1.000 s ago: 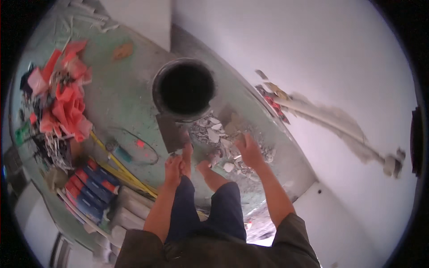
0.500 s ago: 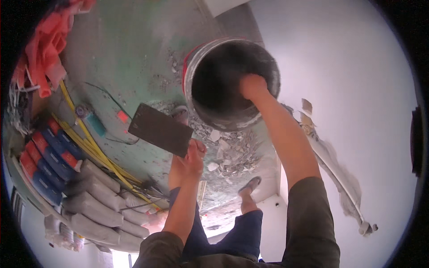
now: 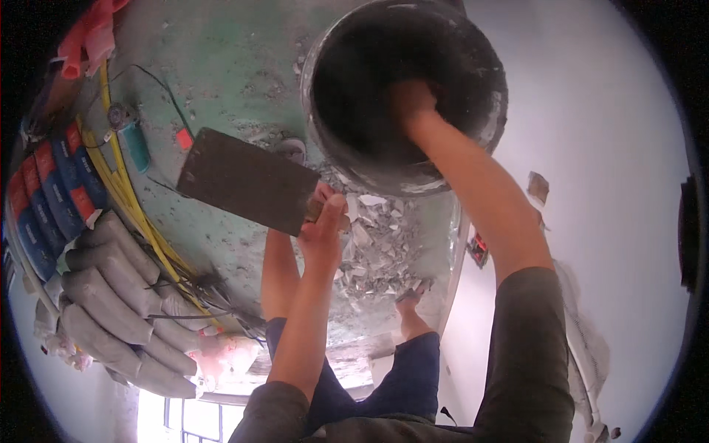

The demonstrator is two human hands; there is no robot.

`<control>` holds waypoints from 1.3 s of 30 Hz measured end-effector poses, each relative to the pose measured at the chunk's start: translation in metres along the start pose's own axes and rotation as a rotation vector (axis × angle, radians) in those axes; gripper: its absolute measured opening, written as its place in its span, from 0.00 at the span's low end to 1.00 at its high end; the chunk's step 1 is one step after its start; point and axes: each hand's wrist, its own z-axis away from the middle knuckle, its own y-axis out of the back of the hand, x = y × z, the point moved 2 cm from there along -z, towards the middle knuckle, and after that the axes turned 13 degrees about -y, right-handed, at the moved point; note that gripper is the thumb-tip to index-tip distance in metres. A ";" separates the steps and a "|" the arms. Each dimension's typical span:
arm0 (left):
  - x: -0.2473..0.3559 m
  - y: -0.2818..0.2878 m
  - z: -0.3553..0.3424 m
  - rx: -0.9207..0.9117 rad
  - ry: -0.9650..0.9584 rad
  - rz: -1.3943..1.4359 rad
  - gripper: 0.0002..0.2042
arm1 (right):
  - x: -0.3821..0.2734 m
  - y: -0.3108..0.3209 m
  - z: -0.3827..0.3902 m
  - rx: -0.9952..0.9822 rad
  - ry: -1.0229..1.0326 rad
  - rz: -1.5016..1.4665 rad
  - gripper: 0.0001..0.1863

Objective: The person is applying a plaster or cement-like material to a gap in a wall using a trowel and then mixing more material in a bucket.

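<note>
My left hand [image 3: 325, 218] is closed on the handle of a dark rectangular trowel [image 3: 244, 181], whose flat plate extends left from it over the floor. My right hand [image 3: 413, 103] is down inside a large black bucket [image 3: 321, 111] at the top, its fingers lost in the dark interior, so whether they grip anything is not visible. Broken rubble [image 3: 377, 244] lies on the green floor below the bucket, near my feet.
Yellow hoses [image 3: 133, 221], a teal power tool [image 3: 135, 148], stacked blue-red packs [image 3: 48, 199] and grey sacks [image 3: 111, 317] line the left, with red plastic [image 3: 88, 37] above. A white wall [image 3: 591, 148] with a chased pipe runs along the right.
My right hand has moved from over the rubble into the bucket. The trowel has been raised and tilted sideways, and the view has shifted closer over the bucket.
</note>
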 end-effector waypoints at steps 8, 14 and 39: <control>-0.004 -0.019 -0.006 0.176 -0.031 -0.008 0.12 | 0.046 0.025 0.006 0.009 0.056 0.120 0.15; 0.005 -0.015 -0.021 0.073 0.006 0.017 0.30 | 0.000 0.013 -0.038 0.131 -0.003 0.052 0.13; -0.017 -0.018 -0.026 0.177 0.130 0.077 0.14 | -0.043 0.047 -0.025 0.057 0.139 0.132 0.15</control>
